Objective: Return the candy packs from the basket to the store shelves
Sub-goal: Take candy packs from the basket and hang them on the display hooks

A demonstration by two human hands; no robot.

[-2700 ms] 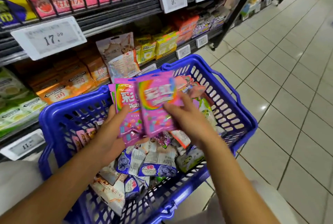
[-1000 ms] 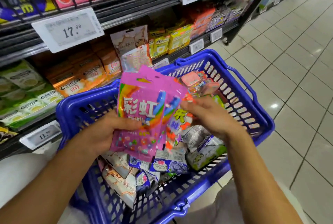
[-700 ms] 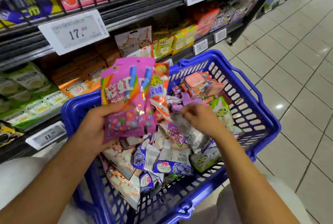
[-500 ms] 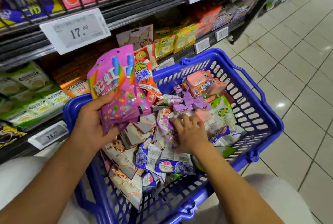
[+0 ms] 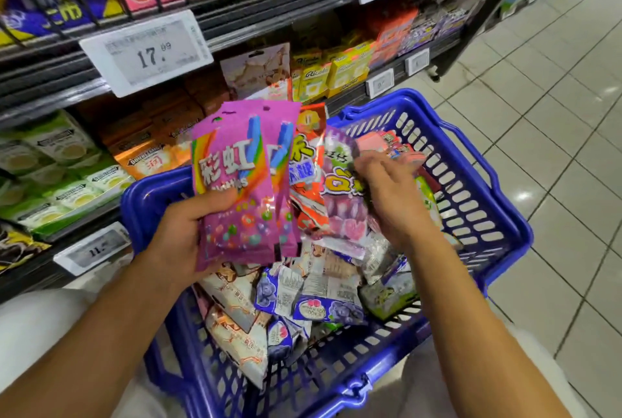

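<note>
Risen from the basket [image 5: 498,215], right hand [image 5: 390,195] seemingly adds purple pack [image 5: 340,182] beside left hand [image 5: 181,235].

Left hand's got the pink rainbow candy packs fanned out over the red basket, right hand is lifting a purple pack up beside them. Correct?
Not quite: the basket is blue, not red, as the head view shows. The rest holds: the left hand holds the pink rainbow candy packs fanned over it, and the right hand lifts a purple pack beside them.
</note>
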